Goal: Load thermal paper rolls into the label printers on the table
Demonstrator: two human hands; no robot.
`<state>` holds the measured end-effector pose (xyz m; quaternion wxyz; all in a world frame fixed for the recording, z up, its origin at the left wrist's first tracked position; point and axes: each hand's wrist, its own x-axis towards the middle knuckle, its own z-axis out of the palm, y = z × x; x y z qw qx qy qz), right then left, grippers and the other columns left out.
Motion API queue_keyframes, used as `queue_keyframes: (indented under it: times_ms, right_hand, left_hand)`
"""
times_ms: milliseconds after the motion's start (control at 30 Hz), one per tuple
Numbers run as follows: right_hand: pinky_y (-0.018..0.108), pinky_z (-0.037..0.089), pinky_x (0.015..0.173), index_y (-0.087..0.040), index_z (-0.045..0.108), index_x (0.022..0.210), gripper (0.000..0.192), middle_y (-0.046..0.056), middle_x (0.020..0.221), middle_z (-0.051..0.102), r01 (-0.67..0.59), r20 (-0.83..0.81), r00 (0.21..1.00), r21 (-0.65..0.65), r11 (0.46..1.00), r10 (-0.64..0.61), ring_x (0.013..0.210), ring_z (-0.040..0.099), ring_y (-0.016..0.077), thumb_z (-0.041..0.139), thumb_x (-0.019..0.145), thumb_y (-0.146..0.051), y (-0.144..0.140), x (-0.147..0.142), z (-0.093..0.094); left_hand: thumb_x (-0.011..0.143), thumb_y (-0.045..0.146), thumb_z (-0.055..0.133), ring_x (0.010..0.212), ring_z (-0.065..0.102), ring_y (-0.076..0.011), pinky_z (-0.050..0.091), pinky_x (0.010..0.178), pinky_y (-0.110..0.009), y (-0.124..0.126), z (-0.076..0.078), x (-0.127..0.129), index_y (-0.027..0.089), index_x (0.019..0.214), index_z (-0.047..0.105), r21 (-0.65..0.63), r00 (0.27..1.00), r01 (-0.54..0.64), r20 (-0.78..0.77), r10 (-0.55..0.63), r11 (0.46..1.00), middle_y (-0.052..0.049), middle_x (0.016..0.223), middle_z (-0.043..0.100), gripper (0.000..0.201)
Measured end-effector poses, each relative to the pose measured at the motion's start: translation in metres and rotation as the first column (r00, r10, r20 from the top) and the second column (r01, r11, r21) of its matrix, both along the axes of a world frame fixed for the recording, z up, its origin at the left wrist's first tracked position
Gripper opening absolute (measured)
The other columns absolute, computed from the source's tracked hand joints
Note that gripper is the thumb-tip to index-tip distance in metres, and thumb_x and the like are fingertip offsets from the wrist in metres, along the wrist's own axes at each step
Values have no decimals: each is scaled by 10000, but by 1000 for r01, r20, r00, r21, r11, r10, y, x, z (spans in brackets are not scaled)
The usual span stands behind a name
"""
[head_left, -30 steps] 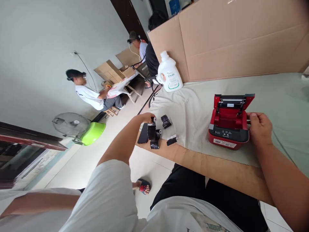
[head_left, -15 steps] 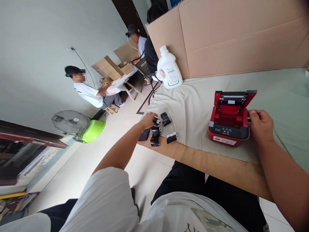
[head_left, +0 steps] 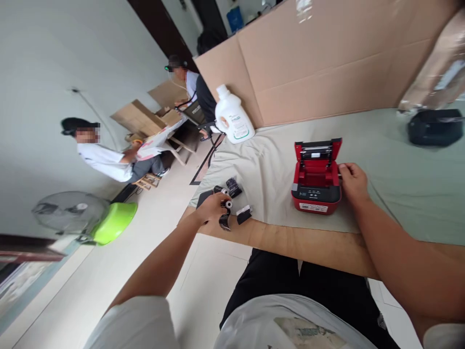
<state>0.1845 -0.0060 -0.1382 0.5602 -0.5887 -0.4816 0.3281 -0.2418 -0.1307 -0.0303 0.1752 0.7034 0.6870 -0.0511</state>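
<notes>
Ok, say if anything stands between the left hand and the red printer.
Black rolls sit by the left hand, and a small black-and-white piece lies just beyond; past these, nothing visible blocks the red printer.

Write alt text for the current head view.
A person's right hand is at the side of a red device with its lid raised; the left hand is at small black rolls on a cloth-covered table. Behind stand a white jug and a cardboard panel.

makeshift workroom: cardboard partition (head_left: 327, 68), cloth-covered table (head_left: 271, 189), seated co-workers (head_left: 103, 157)
</notes>
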Motion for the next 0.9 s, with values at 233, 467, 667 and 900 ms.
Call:
queue_keyframes:
  times_ms: [233,467,667,900]
  right_hand:
    - [388,515,780,-224,608,827,363,29,821,665,-29,-38,999,10,1000,30,783,601,202,514,795,-573,6,0,-6]
    - [396,498,797,-217,616,843,412,45,839,676,-17,-37,999,31,999,19,811,598,210,494,790,-606,5,2,-5]
    - [390,470,816,-221,611,830,387,45,844,683,8,-41,999,68,998,-5,796,592,207,480,796,-584,4,1,0]
    - [366,472,752,-224,620,816,400,54,836,704,-8,-13,1000,66,998,9,777,597,212,487,799,-601,1,-2,4]
  left_hand:
    - [725,340,744,930,642,-213,516,839,-316,15,93,110,196,1145,669,-411,733,498,670,-117,763,-75,1043,700,450]
    - [820,190,609,1101,616,-203,480,982,-339,100,48,225,166,1181,585,47,795,414,467,-386,909,-86,1214,655,363]
    - [794,118,578,1241,595,-280,419,1079,-415,125,23,279,198,1216,636,-57,868,480,-116,-483,875,-99,1272,684,433]
    - [799,103,526,1198,629,-300,419,1081,-456,127,24,288,168,1184,667,-147,805,520,-246,-540,842,-128,1219,709,415]
